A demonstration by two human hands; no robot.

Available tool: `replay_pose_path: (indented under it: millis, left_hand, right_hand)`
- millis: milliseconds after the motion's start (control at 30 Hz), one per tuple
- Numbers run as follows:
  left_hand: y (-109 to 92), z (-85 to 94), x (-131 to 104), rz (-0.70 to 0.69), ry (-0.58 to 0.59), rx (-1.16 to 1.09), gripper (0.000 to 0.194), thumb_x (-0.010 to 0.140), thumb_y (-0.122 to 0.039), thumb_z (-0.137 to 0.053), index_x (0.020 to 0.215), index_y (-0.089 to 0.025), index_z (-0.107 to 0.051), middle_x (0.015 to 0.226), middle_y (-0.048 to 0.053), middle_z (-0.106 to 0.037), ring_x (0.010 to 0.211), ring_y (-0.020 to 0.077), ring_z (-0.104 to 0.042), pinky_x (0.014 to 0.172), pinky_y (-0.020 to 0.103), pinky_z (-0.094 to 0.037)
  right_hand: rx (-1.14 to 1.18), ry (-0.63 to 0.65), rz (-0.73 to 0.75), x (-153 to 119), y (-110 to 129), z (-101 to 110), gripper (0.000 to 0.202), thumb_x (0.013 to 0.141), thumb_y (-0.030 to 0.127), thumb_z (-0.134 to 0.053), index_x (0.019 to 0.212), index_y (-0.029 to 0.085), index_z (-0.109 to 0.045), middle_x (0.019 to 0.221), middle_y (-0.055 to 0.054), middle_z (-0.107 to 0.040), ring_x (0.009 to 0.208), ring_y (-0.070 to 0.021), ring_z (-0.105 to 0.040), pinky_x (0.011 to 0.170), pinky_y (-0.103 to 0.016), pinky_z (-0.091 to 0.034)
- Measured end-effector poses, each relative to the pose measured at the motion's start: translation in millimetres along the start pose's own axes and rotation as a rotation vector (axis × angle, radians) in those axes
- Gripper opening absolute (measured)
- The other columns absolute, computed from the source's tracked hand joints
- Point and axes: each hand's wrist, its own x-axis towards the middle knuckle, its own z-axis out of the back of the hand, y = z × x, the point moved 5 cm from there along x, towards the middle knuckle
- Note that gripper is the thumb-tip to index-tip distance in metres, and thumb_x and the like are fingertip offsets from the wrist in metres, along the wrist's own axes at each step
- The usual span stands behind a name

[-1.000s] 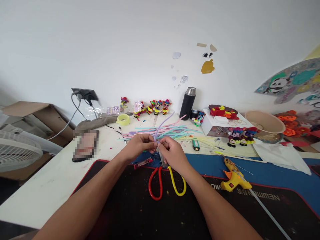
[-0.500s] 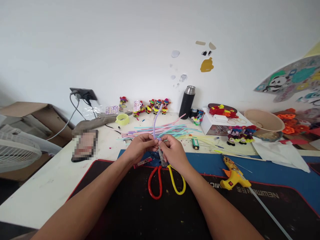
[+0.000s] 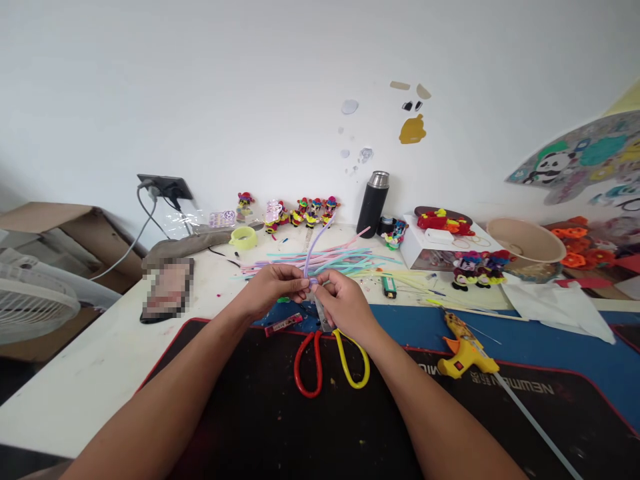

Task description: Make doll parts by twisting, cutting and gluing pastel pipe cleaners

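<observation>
A purple pipe cleaner (image 3: 311, 250) rises from between my hands, its upper part curving to the right. My left hand (image 3: 280, 288) pinches its lower end between thumb and fingertips. Close beside it, my right hand (image 3: 340, 293) is also closed on the pipe cleaner, the two sets of fingertips almost touching. The bent lower part is largely hidden by the fingers. Scissors with one red and one yellow handle (image 3: 351, 360) lie below the hands, their blades partly covered by my right hand. Behind the hands, loose pastel pipe cleaners (image 3: 350, 257) are spread across the white table.
A yellow glue gun (image 3: 467, 353) lies at right on the black mat (image 3: 300, 440). A black thermos (image 3: 373, 207) and several small fuzzy figures (image 3: 314, 212) stand by the wall. At left are a phone (image 3: 167, 290) and a fan (image 3: 35, 293). A green lighter (image 3: 389, 287) lies behind.
The purple pipe cleaner's upper end leans farther right and curves more. Both hands have shifted slightly, still pinching it. The whole view has moved a little.
</observation>
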Motion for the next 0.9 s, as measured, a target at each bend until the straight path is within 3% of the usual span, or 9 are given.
replay_pose_path:
  millis: [233, 400, 533, 633, 900]
  left_hand:
    - [-9, 4.0, -2, -0.056, 0.02, 0.243, 0.035, 0.068, -0.047, -0.087, 0.075, -0.015, -0.075, 0.066, 0.002, -0.07, 0.061, 0.0148, -0.063, 0.062, 0.026, -0.051]
    - [-10, 6.7, -3, -0.051, 0.07, 0.372, 0.034, 0.073, -0.048, -0.083, 0.079, -0.016, -0.074, 0.067, 0.0, -0.069, 0.061, 0.0153, -0.063, 0.062, 0.026, -0.05]
    - [-10, 6.7, -4, -0.045, 0.096, 0.424, 0.032, 0.075, -0.047, -0.081, 0.08, -0.017, -0.073, 0.068, 0.0, -0.07, 0.062, 0.0157, -0.064, 0.061, 0.026, -0.05]
    - [-5, 2.9, -2, -0.013, 0.076, 0.317, 0.032, 0.072, -0.045, -0.084, 0.076, -0.016, -0.07, 0.067, 0.0, -0.07, 0.061, 0.0153, -0.066, 0.06, 0.025, -0.051]
    - [14, -18.6, 2, 0.041, -0.07, -0.262, 0.04, 0.06, -0.039, -0.095, 0.073, -0.012, -0.068, 0.07, 0.003, -0.071, 0.061, 0.0102, -0.064, 0.06, 0.02, -0.053]
  right_hand:
    - [-0.097, 0.014, 0.001, -1, 0, -1, 0.006, 0.094, 0.029, -0.056, 0.089, 0.024, -0.056, 0.047, 0.011, -0.047, 0.033, -0.0106, -0.041, 0.039, -0.022, -0.031]
    - [-0.299, 0.026, 0.085, -1, 1, -3, 0.006, 0.092, 0.025, -0.057, 0.086, 0.023, -0.057, 0.05, 0.009, -0.046, 0.04, -0.0106, -0.043, 0.044, -0.023, -0.027]
    - [-0.333, 0.02, 0.109, -1, -2, -4, 0.007, 0.091, 0.024, -0.058, 0.084, 0.023, -0.057, 0.05, 0.009, -0.045, 0.042, -0.0111, -0.043, 0.044, -0.023, -0.026]
    - [-0.275, -0.018, 0.082, 0, -4, -2, 0.006, 0.091, 0.027, -0.058, 0.087, 0.023, -0.058, 0.05, 0.009, -0.047, 0.04, -0.0114, -0.045, 0.043, -0.023, -0.028]
    - [0.011, -0.095, 0.019, 2, -6, 2, 0.017, 0.093, 0.039, -0.056, 0.086, 0.024, -0.054, 0.049, 0.009, -0.051, 0.033, -0.0111, -0.046, 0.036, -0.022, -0.034]
